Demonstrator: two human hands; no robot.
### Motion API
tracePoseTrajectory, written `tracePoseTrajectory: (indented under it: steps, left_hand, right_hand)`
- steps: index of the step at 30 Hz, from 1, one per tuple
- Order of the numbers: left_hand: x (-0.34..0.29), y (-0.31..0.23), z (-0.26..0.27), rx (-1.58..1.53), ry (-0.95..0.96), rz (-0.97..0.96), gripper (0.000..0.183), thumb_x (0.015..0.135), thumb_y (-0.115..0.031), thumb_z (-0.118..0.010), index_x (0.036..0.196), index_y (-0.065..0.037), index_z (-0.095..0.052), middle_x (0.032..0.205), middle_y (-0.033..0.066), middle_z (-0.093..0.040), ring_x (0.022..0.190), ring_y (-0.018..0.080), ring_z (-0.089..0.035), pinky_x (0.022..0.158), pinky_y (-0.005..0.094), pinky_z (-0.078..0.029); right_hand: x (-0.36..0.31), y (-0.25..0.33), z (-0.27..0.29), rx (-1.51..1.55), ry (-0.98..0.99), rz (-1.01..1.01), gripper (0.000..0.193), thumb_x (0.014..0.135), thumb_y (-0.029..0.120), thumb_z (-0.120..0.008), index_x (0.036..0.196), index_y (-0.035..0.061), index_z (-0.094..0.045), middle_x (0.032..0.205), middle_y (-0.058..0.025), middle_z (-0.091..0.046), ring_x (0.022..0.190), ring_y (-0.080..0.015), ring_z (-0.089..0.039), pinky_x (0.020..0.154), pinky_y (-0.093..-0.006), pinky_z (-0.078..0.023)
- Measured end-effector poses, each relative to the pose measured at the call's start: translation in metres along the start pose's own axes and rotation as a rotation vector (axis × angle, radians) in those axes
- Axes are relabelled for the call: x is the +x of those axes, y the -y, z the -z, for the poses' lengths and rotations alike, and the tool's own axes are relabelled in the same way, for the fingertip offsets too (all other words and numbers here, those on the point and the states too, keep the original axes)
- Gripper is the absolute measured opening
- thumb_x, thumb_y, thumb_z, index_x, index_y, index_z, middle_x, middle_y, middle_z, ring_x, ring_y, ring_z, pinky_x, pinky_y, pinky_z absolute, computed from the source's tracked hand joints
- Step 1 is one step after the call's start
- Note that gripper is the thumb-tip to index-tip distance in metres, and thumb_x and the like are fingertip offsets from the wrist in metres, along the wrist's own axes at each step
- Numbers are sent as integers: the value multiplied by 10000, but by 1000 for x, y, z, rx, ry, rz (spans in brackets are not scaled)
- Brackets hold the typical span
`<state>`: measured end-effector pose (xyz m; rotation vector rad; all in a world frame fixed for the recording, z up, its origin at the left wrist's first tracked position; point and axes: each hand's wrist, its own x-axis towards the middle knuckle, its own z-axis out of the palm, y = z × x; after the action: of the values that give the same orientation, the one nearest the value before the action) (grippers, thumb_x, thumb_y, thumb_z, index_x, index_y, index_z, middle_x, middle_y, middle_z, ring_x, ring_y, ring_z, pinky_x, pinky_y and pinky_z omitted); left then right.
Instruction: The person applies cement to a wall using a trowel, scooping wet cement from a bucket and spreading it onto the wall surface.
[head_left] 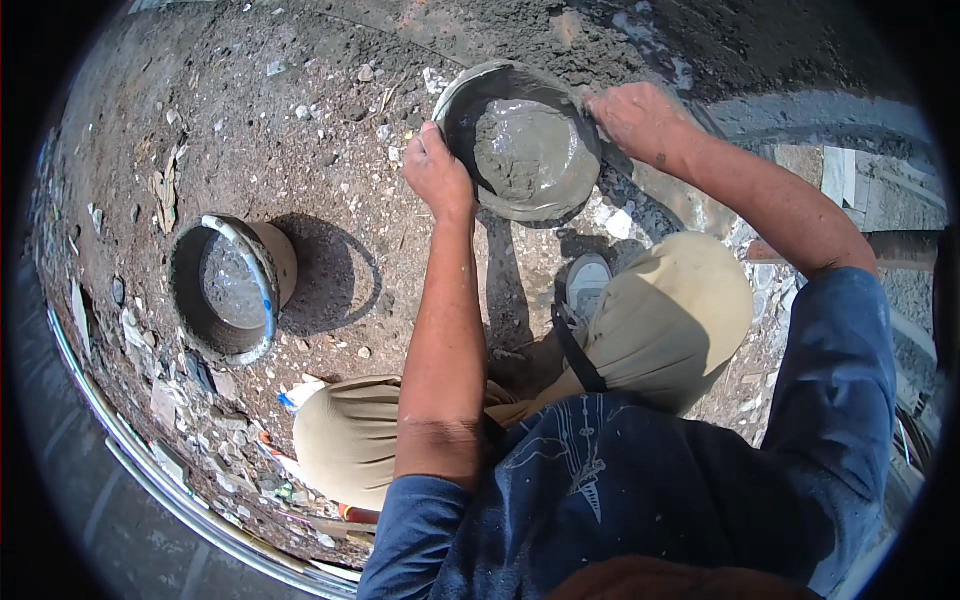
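Blue shirt (pixel 690 490) close; bucket (pixel 535 207) of grey mix (pixel 525 150) beyond.
Clasping its rim with left grip (pixel 439 175) and right grip (pixel 640 120).

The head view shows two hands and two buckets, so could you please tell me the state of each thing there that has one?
Left hand: closed on the held bucket's left rim.
Right hand: at that bucket's right rim, grip partly hidden.
Held bucket: open, part-filled.
Grey mix: wet, shiny in places.
Other bucket: open, apparently upright, grey-smeared inside.
Ground: strewn with debris.
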<state>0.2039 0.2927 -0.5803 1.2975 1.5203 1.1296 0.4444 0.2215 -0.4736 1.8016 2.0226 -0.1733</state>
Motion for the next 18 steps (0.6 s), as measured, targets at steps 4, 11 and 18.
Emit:
tracePoseTrajectory:
  steps: [4, 11, 18]
  left_hand:
    - [-6, -5, -15, 28, 4, -29, 469, 1001, -313, -503, 801, 95, -621, 735, 251, -612, 672, 374, -554, 696, 486, -420]
    - [1, 2, 1, 23, 10, 34, 470, 1006, -312, -503, 805, 98, -612, 742, 251, -615, 675, 356, -555, 700, 479, -422]
    - [-1, 1, -10, -26, 9, 37, 470, 1008, -311, -497, 797, 95, -601, 722, 238, -598, 656, 338, -526, 693, 482, -416]
  right_hand:
    - [-3, 21, -36, 214, 359, -166, 280, 829, 183, -659, 1045, 19, -730, 891, -150, -737, 878, -283, -732, 726, -411, -576]
    - [-12, 12, 12, 965, 658, -142, 385, 847, 298, -688, 1089, -2, -700, 845, -162, -708, 810, -299, -697, 693, -433, -532]
    - [15, 51, -7, 268, 41, 149, 387, 857, 346, -721, 1149, 94, -698, 862, -181, -719, 841, -368, -710, 752, -461, -564]
